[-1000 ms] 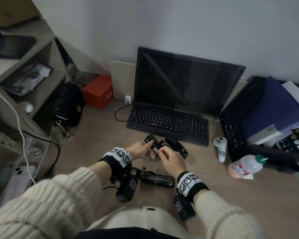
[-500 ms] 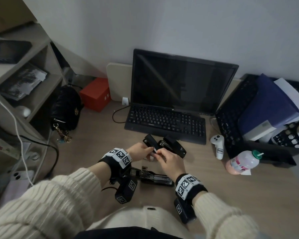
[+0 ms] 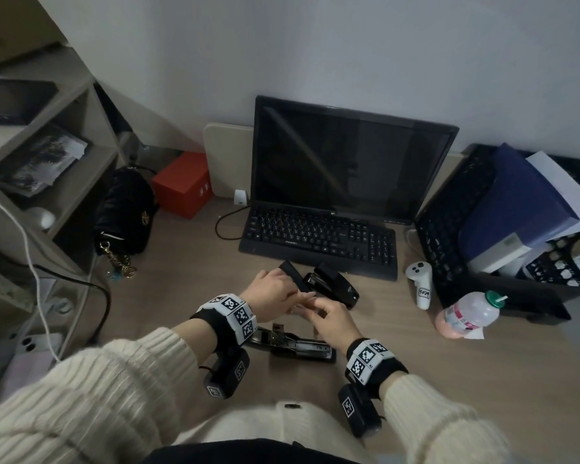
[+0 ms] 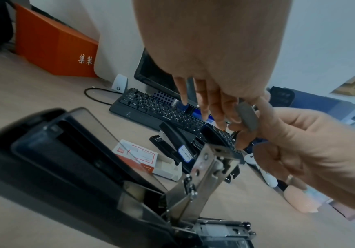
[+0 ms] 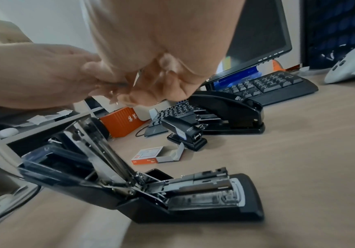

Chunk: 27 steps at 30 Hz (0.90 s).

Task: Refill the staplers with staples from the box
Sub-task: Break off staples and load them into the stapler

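Note:
A short grey staple strip (image 4: 247, 117) is pinched between my left hand (image 3: 298, 298) and my right hand (image 3: 317, 313), which meet fingertip to fingertip above the desk. Below them lies the red and white staple box (image 4: 138, 156) (image 5: 149, 156) with its end flap open; the hands hide it in the head view. Near my wrists a black stapler (image 3: 295, 344) (image 5: 193, 189) lies opened out, its metal magazine bare. A small black stapler (image 5: 185, 132) and a larger one (image 5: 229, 114) stand just beyond, in front of the keyboard.
A black keyboard (image 3: 318, 237) and monitor (image 3: 345, 162) stand behind the staplers. On the right are a white controller (image 3: 421, 284), a pink bottle (image 3: 466, 314) and a black file rack (image 3: 456, 226). A black bag (image 3: 124, 212), a red box (image 3: 183, 185) and shelves sit on the left.
My hands have drawn a little back from the small stapler toward me and stay joined at the fingertips. The staplers and the box have not moved.

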Motion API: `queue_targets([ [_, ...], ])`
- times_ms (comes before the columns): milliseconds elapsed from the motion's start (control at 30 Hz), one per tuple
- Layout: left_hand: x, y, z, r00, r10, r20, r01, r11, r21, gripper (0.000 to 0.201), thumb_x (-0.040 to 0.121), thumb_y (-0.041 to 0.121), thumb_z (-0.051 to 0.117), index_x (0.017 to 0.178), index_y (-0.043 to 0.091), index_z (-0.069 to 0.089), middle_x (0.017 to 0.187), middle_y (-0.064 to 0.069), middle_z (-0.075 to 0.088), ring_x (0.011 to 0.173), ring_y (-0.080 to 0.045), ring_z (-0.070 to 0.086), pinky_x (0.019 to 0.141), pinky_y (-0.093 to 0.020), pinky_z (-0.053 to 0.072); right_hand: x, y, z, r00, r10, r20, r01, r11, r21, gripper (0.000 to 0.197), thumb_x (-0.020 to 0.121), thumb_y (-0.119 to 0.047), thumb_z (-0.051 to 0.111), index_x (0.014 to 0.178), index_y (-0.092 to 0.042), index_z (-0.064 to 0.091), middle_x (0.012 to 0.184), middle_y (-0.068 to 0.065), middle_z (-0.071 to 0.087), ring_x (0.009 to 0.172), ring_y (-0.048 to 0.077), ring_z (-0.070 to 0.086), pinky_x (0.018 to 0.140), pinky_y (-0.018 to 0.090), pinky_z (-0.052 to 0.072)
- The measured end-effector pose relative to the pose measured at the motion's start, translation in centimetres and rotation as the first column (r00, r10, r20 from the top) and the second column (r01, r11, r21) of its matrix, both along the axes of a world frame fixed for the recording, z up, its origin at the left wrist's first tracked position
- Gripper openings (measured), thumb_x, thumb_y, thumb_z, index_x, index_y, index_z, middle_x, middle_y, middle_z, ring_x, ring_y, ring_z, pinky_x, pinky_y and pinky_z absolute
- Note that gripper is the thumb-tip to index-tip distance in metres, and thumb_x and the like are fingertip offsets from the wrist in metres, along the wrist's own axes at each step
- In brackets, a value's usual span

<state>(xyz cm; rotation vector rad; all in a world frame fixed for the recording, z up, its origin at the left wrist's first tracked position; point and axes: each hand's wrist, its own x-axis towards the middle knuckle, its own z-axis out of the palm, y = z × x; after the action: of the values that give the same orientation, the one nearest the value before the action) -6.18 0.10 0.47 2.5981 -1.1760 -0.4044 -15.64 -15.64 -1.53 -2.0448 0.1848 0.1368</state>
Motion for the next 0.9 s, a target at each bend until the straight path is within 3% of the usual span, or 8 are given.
queue_targets([
  [100,0.3,0.4,-0.8,0.986,-0.112,0.124,0.118,0.992,-0.038,0.045,0.099,0.049,0.035,0.093,0.019,0.066,0.098,0.006,0.062,0.103,-0.015,0.050,0.089,-0.032,0.031,0.1,0.0,-0.1,0.999,-0.005,0.040,0.005,1.000,0.008,0.019,0.081,-0.027,0.074,0.100,-0.023,0.072,0.091,-0.013,0.069,0.083,-0.002,0.063,0.075,0.017,0.050],
  [233,0.8,0.5,-2.2,0.930,-0.180,0.319,0.226,0.967,-0.114,0.055,0.094,0.060,0.030,0.084,0.022,0.068,0.086,0.009,0.065,0.090,-0.017,0.060,0.078,-0.036,0.045,0.3,0.0,-0.1,0.998,0.020,0.065,-0.020,1.000,0.005,0.010,0.078,-0.030,0.077,0.087,-0.031,0.074,0.088,0.002,0.068,0.083,0.016,0.062,0.076,0.029,0.052],
  [367,0.7,0.5,-2.2,0.925,-0.167,0.341,0.228,0.962,-0.147,0.053,0.093,0.062,0.032,0.083,0.023,0.067,0.084,0.010,0.066,0.086,-0.017,0.061,0.075,-0.034,0.045,0.4,-0.2,-0.2,0.999,0.011,0.044,-0.011,1.000,0.001,0.010,0.079,-0.032,0.076,0.073,-0.035,0.069,0.075,-0.003,0.061,0.065,0.008,0.056,0.063,0.028,0.050],
  [467,0.4,0.3,-1.8,0.956,-0.154,0.250,0.186,0.977,-0.107,0.063,0.089,0.066,0.023,0.089,0.022,0.068,0.091,0.009,0.069,0.095,-0.015,0.058,0.082,-0.032,0.039,0.3,-0.3,-0.6,0.999,0.007,0.041,-0.005,0.999,-0.049,0.018,0.081,-0.027,0.076,0.068,-0.016,0.068,0.065,-0.009,0.054,0.058,0.001,0.050,0.059,0.016,0.040],
  [533,0.3,0.0,-1.7,0.976,-0.135,0.174,0.146,0.988,-0.057,0.070,0.086,0.070,0.018,0.093,0.022,0.068,0.097,0.008,0.068,0.101,-0.013,0.055,0.085,-0.029,0.035,0.2,-0.2,-0.4,1.000,0.009,-0.009,-0.009,1.000,-0.011,0.007,0.084,-0.023,0.073,0.077,-0.022,0.070,0.067,-0.010,0.058,0.055,-0.004,0.051,0.056,0.011,0.039],
  [633,0.3,-0.1,-1.9,0.988,-0.070,0.138,0.080,0.995,-0.066,0.054,0.093,0.065,0.035,0.093,0.022,0.068,0.095,0.008,0.066,0.101,-0.013,0.054,0.085,-0.028,0.035,0.1,-0.4,-0.4,0.999,-0.008,-0.042,0.010,0.999,0.041,0.008,0.089,-0.020,0.066,0.088,-0.028,0.069,0.072,-0.008,0.061,0.049,-0.005,0.050,0.051,0.012,0.039],
  [733,0.3,0.3,-2.4,0.993,-0.057,0.103,0.062,0.997,-0.047,0.044,0.095,0.061,0.039,0.083,0.027,0.064,0.096,0.009,0.066,0.105,-0.011,0.053,0.088,-0.030,0.037,0.1,-1.0,-1.0,0.999,-0.004,-0.037,0.003,0.999,-0.040,0.013,0.091,-0.022,0.064,0.100,-0.019,0.072,0.088,-0.004,0.066,0.065,-0.001,0.055,0.060,0.013,0.040],
  [900,0.5,0.4,-2.8,0.995,-0.068,-0.068,0.066,0.997,-0.037,0.041,0.097,0.055,0.041,0.076,0.027,0.062,0.086,0.012,0.063,0.094,-0.008,0.053,0.091,-0.034,0.040,0.3,-1.4,-0.8,0.998,0.017,-0.063,-0.020,0.999,-0.048,0.010,0.090,-0.023,0.064,0.097,-0.022,0.072,0.090,-0.009,0.064,0.070,0.002,0.055,0.060,0.010,0.041],
])
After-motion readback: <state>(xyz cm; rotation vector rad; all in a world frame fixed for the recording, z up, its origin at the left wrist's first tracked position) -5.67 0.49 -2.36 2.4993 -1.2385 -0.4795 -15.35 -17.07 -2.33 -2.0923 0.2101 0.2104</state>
